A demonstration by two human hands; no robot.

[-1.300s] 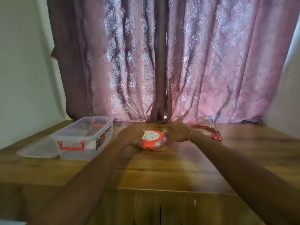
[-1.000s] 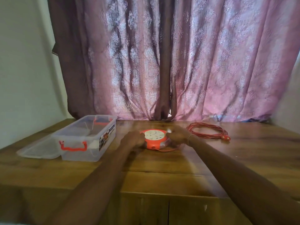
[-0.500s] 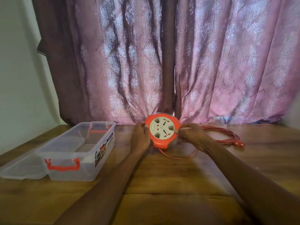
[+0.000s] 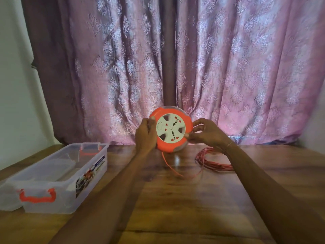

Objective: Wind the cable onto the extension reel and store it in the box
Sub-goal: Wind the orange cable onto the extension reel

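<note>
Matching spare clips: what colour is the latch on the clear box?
Orange latch on the clear box, clearest in the head view.

Box [image 4: 59, 175] left of cable [image 4: 213, 162]

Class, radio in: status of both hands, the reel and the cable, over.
Left hand and right hand each grip the round orange-and-cream extension reel, held upright above the wooden table. Thin orange cable mostly unwound, coiled on table. Clear plastic box open, path unobstructed.

I am seeing two bare forearms, no sleeves showing; the right wrist is wearing a thin bracelet [image 4: 229, 144], glinting at about two o'clock from frame centre.
</note>
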